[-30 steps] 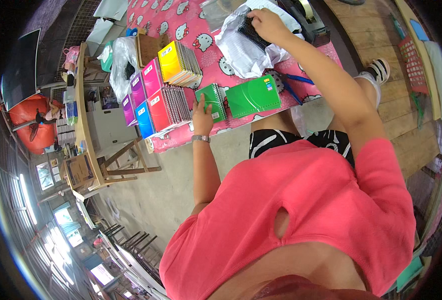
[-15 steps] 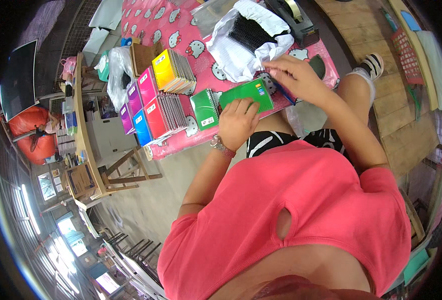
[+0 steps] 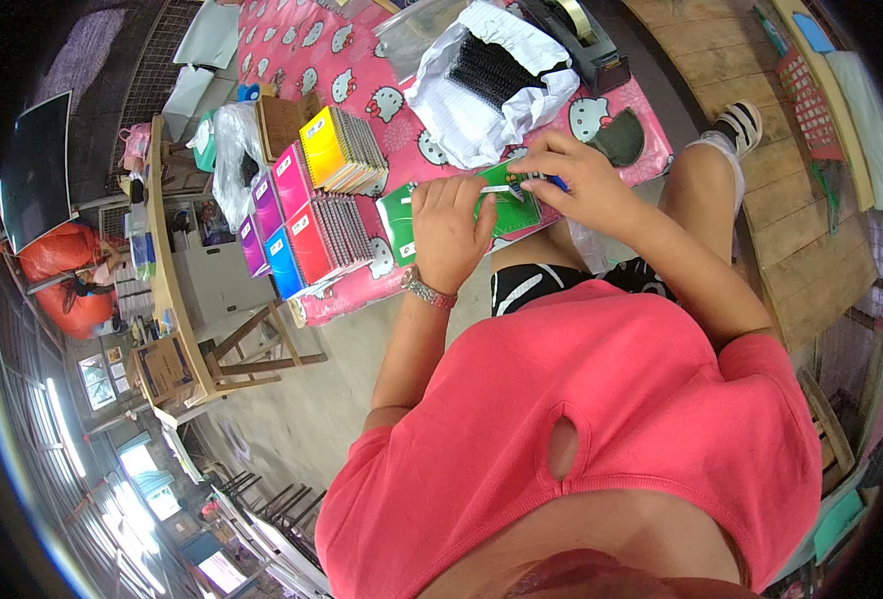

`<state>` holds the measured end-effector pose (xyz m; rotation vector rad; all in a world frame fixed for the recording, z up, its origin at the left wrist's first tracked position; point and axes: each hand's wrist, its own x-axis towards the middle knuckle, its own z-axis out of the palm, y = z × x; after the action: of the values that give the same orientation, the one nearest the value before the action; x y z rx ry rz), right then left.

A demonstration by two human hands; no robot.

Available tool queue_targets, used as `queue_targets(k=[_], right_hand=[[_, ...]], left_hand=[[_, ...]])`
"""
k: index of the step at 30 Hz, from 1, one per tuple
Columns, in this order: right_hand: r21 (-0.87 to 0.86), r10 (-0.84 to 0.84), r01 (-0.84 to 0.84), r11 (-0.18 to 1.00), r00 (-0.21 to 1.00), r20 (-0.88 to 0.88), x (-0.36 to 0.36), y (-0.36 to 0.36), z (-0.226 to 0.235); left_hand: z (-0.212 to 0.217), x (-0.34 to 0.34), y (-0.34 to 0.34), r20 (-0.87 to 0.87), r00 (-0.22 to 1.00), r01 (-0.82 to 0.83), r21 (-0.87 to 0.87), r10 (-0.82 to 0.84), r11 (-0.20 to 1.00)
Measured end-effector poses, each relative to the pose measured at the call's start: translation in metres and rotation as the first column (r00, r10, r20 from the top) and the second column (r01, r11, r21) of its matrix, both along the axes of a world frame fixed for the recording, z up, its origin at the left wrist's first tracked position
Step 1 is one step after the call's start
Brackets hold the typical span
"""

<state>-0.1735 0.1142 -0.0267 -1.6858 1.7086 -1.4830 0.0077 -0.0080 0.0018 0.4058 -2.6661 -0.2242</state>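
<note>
Two green notebooks lie side by side near the table's front edge, a spiral-bound green notebook [image 3: 398,226] on the left and another green notebook [image 3: 517,214] on the right. My left hand [image 3: 448,222] rests across them, fingers stretched and thumb apart. Above the right notebook, my right hand [image 3: 568,185] pinches a slim blue-ended tool [image 3: 558,183], whose exact kind I cannot make out. A thin pale strip [image 3: 496,189] runs between both hands over the cover; whether it belongs to the tool is unclear.
Stacked notebooks in yellow [image 3: 327,145], red [image 3: 312,238] and other colours stand left on the pink patterned table cover [image 3: 347,290]. Behind are black binding coils [image 3: 486,72] in white wrapping and a tape dispenser [image 3: 596,60]. A dark green flat piece [image 3: 618,138] lies at right.
My right hand has moved left and down over the right notebook and now grips the blue-ended tool. My left hand has shifted left, with its fingers straighter.
</note>
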Motion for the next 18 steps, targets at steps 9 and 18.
queue_targets(k=[9,18], right_hand=[[-0.086,-0.065,0.067,0.994,0.998,0.016,0.012,0.007,-0.005],[0.053,0.043,-0.05,0.997,0.991,0.123,0.009,0.013,0.001]], left_hand=[[-0.005,0.004,0.002,0.009,1.0,-0.012,0.006,0.012,1.0],[-0.007,0.001,0.008,0.0,1.0,-0.015,0.031,0.015,0.999]])
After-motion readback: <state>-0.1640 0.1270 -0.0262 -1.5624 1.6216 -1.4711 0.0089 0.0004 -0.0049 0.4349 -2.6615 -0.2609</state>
